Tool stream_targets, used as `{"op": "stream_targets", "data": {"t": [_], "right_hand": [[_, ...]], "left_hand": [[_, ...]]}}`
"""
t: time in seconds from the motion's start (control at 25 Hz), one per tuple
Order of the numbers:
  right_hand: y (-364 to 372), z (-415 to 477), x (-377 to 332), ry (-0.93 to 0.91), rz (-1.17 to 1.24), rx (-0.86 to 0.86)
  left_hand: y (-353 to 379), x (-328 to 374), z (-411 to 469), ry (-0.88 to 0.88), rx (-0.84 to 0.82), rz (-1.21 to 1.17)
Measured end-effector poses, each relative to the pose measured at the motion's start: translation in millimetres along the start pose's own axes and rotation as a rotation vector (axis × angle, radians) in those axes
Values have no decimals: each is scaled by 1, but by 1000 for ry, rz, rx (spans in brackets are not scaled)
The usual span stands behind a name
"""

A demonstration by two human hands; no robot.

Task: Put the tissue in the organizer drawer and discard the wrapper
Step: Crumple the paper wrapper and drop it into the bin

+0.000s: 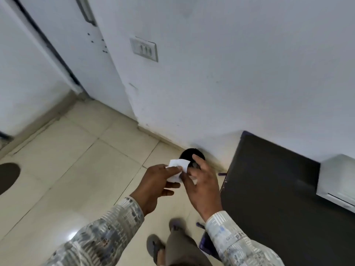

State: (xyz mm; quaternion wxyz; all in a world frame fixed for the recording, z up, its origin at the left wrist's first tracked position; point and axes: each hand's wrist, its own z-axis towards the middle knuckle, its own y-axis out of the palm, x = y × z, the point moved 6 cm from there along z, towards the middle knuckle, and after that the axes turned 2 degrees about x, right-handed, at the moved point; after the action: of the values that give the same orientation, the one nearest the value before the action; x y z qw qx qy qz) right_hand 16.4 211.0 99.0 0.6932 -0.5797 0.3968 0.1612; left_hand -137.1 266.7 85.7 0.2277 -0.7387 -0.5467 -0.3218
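A white crumpled wrapper [178, 166] is pinched between the thumb and fingers of my left hand [159, 185]. My right hand [201, 181] is next to it with fingers spread, its thumb touching the wrapper's lower edge. Both hands hover above a round black bin [187, 153] that stands on the floor against the wall and is partly hidden by my right hand. A light grey organizer [334, 179] sits on the dark table [269, 189] at the right edge. No tissue is visible.
Beige floor tiles [86, 160] stretch to the left. A white wall with a switch plate [144, 48] stands ahead, a white door [28, 73] at the left. My sandalled feet [155, 246] are below. A dark round shape [7, 177] lies at the left edge.
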Motion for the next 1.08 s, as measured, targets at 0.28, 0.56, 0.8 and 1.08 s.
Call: {"op": "stream_targets", "data": {"t": [0.28, 0.56, 0.8, 1.08], "right_hand": [[20, 63, 94, 838, 763, 156], [105, 145, 176, 1214, 1006, 185], [219, 195, 295, 1420, 1097, 199], [340, 214, 424, 1556, 886, 188]], "left_hand": [[1, 10, 100, -181, -119, 96], [-31, 32, 245, -229, -73, 255], [1, -27, 415, -312, -100, 377], [30, -117, 575, -312, -153, 523]]}}
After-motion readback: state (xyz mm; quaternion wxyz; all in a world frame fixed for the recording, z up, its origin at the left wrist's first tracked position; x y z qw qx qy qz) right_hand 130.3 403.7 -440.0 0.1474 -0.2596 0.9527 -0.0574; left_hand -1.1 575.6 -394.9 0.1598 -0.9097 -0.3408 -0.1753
